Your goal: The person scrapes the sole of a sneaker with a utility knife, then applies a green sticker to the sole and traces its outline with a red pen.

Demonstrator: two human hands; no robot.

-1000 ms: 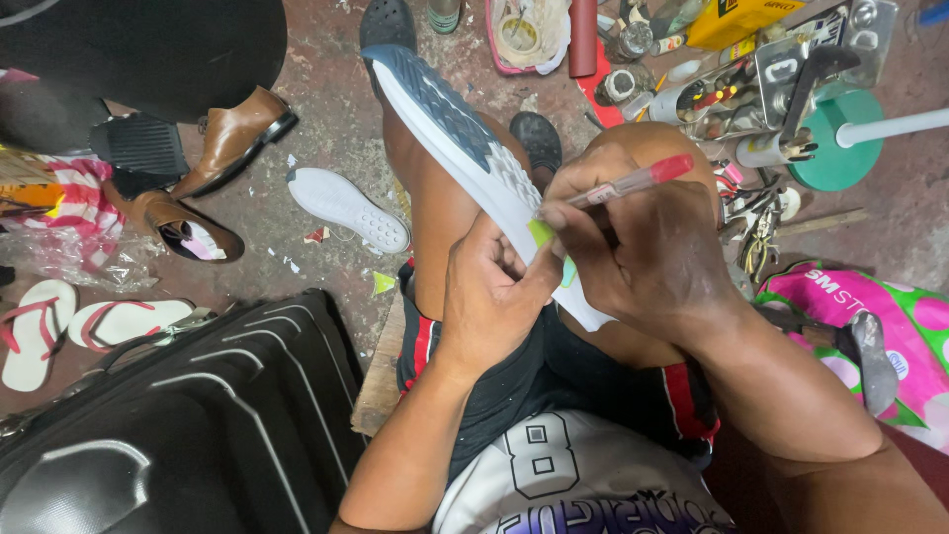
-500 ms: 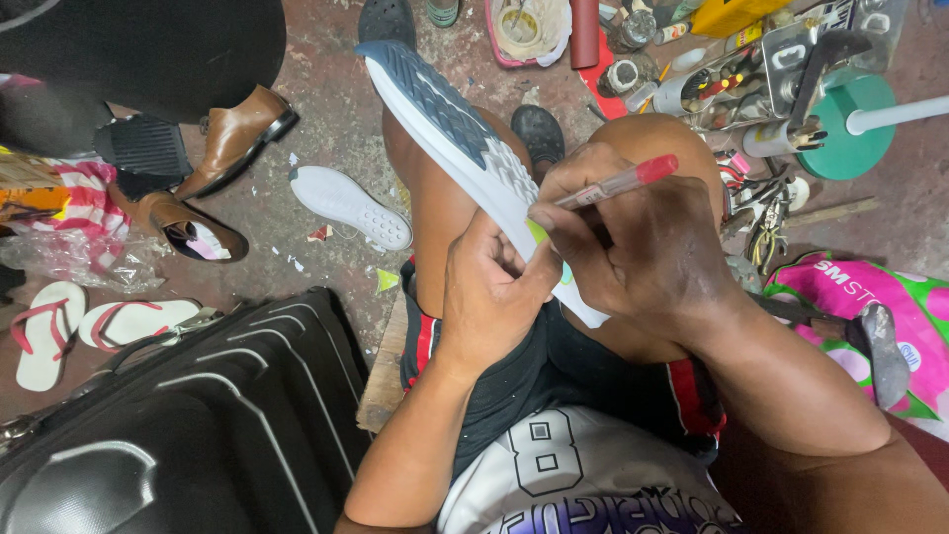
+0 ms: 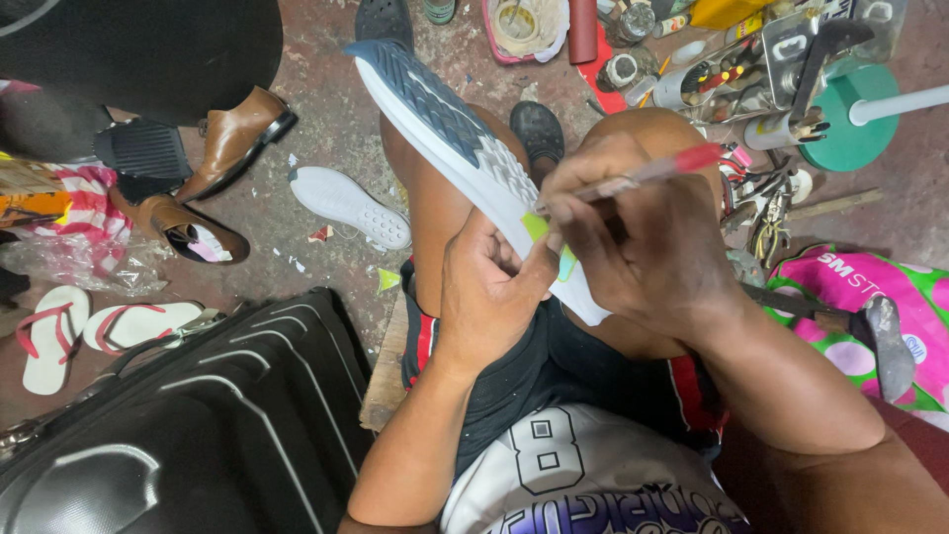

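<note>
I'm gripping the sneaker (image 3: pixel 465 148) (sole up) in my closed left hand (image 3: pixel 489 297), my right hand (image 3: pixel 643 232) pinching a red-capped pen (image 3: pixel 643 173) just above it

Shoe (image 3: pixel 445 124) lies across the lap, suitcase (image 3: pixel 178 435) left, tools (image 3: pixel 761 79) right

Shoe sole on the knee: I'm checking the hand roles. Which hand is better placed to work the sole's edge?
Right, probably: the right hand holds the red-handled tool at the shoe sole, while the left hand grips it from below.
</note>
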